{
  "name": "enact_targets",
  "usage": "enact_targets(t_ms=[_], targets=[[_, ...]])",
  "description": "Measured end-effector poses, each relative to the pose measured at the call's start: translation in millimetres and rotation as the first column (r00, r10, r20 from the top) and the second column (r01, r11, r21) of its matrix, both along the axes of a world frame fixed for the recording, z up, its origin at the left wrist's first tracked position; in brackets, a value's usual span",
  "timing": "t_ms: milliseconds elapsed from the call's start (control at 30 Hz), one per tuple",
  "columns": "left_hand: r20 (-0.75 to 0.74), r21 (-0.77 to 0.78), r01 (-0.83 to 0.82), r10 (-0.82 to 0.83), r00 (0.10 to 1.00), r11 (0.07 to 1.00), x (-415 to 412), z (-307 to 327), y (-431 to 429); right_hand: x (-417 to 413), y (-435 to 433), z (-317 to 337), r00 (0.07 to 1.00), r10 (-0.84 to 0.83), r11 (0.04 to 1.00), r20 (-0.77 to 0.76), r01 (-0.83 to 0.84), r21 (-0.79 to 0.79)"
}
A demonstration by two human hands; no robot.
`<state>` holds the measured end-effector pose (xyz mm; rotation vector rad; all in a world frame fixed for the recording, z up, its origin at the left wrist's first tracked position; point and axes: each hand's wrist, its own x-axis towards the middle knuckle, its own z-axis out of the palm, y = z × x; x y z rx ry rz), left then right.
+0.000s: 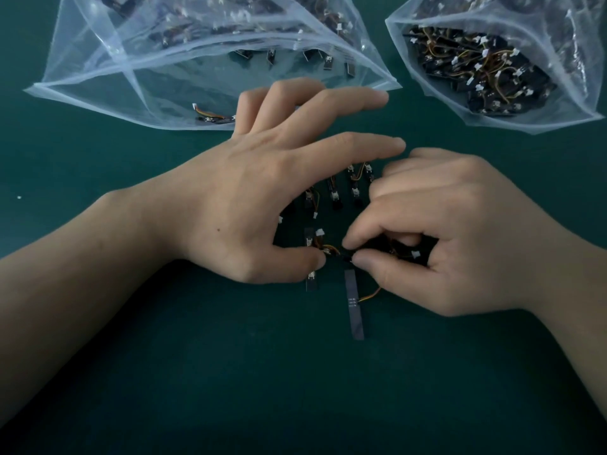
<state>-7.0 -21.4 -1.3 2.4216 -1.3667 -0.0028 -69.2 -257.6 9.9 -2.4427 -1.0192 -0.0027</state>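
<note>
While the right grip [460,241] pinches the module [343,256], the left grip [262,198], fingers spread, thumbs its wire [330,248] down; pull gently, straight.

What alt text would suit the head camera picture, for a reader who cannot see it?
The right hand pinches a small wired part while the thumb of the left hand touches its wires, on a green mat. More such parts lie between the hands; two clear bags of them lie beyond.

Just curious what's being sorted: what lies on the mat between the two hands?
In the head view, small black wired modules with white connectors lie between the left hand and the right hand, which pinches one.
</note>
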Motion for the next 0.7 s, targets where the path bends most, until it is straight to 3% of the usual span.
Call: enact_targets(t_ms=[267,700], targets=[[0.005,0.01,-0.001,0.001,1.0,1.0,0.5,-0.1,-0.8,-2.8,4.3,-2.8,0.998,0.052,0.998,0.024,-0.052,-0.035],[-0.024,0.051,0.024,-0.023,0.999,0.998,-0.4,3.8,-2.2,-3.9,9.0,-2.0,0.997,-0.011,0.997,0.07,0.016,-0.072]])
